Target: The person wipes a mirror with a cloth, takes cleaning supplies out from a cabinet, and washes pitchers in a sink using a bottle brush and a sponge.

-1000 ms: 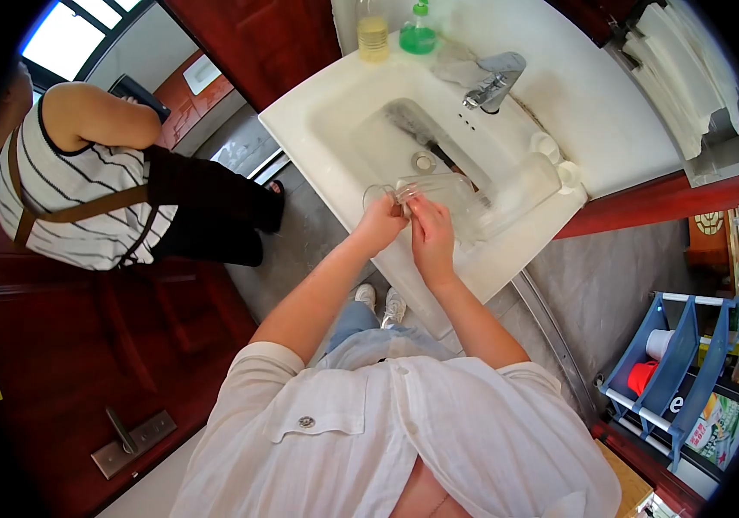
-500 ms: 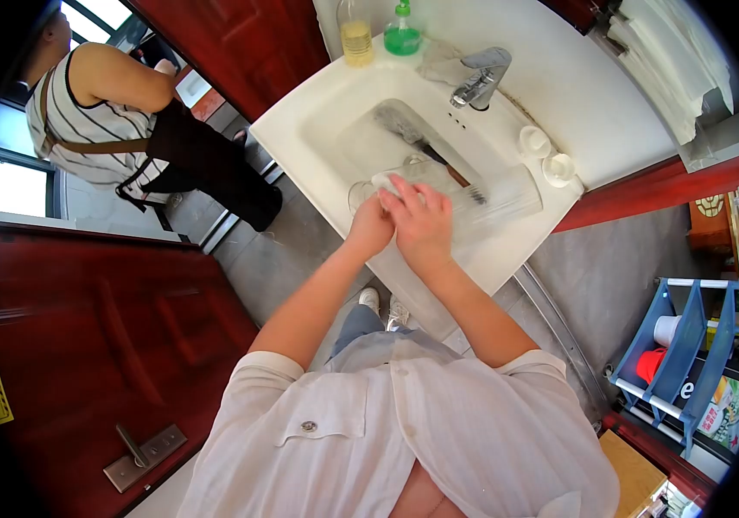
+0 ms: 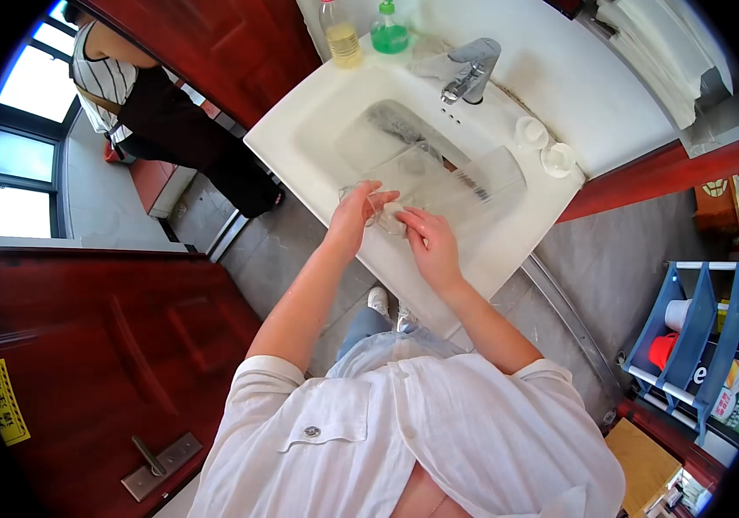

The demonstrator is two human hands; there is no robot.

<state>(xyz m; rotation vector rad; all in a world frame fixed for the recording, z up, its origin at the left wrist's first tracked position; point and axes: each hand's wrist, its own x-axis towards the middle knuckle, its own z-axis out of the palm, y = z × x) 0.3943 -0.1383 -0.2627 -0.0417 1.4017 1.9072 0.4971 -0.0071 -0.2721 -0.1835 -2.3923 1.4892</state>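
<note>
My left hand is at the sink's front edge, fingers curled around the near end of a clear see-through container. The container lies slantwise over the basin. My right hand pinches a small whitish round piece that looks like a lid, close beside the left fingers. Behind the container, a brush with grey bristles rests in the basin, its handle partly covered. Dark short marks like bristles show through the container wall. The white sink surrounds all of this.
A chrome faucet stands at the back of the sink. Nearby are a green soap bottle, a yellowish bottle and two small white cups. Another person stands at left. A blue rack is at right, a red door at left.
My hands have moved apart from being pressed together: the left moved left, the right slightly down and right. The whitish piece now sits lower, between them. The container has shifted slightly left.
</note>
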